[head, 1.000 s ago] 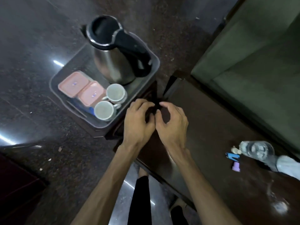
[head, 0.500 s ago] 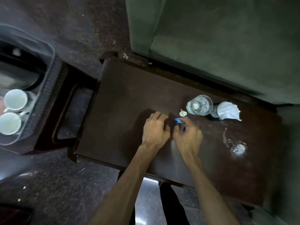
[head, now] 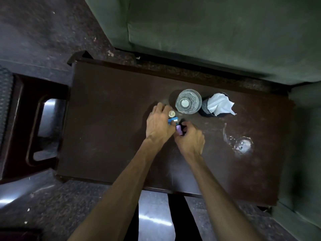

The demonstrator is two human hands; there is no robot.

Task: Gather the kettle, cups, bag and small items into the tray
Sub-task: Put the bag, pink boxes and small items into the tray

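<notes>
On the dark wooden table [head: 107,119] my two hands meet over a cluster of small items. My left hand [head: 159,125] curls its fingers around a small blue item [head: 172,120], with a little cream-capped bottle [head: 172,113] just above it. My right hand [head: 190,139] pinches a small purple item [head: 179,129] between fingers and thumb. The tray shows only as a dark textured edge [head: 5,94] at the far left; the kettle and cups are out of view.
A clear water bottle [head: 188,101] stands upright behind my hands, beside a black mesh holder with white tissue [head: 217,105]. A wet patch [head: 242,145] marks the table's right side. A green sofa [head: 208,32] lies beyond, and a dark stool [head: 34,122] to the left.
The view swung right from the tray to the table. Both hands moved up to the small items; my right hand closed on the purple one and my left on the blue one.
</notes>
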